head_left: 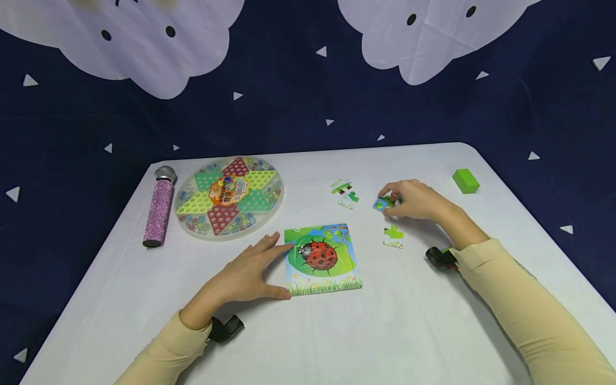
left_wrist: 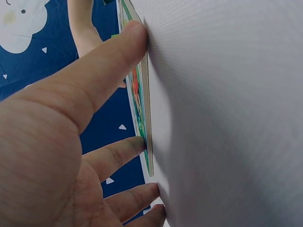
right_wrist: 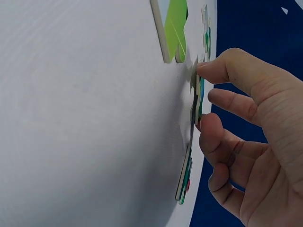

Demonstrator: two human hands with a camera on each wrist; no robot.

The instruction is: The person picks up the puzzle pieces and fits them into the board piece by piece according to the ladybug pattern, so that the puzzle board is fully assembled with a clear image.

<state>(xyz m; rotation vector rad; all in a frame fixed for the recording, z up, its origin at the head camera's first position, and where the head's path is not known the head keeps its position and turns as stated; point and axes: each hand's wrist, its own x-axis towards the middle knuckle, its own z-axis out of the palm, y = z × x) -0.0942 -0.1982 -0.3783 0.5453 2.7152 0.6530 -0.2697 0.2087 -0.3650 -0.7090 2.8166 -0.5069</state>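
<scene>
Blue-green flat jigsaw piece (head_left: 380, 203), pinched by the right hand (head_left: 415, 200), lies upper right of the square red-ladybird board (head_left: 321, 258); spread left hand (head_left: 244, 275) touches its left edge.

On left of white tabletop (head_left: 332, 342), I see microphone (head_left: 158, 214), pink glitter handle, silver head. Just beside it, round game board (head_left: 253, 201): red, green, yellow star, orange label (head_left: 229, 191) mid-board, marbles (head_left: 246, 220) around. Far right, I note green block (head_left: 466, 181). Behind, navy backdrop (head_left: 289, 117), white clouds (head_left: 159, 56).
</scene>
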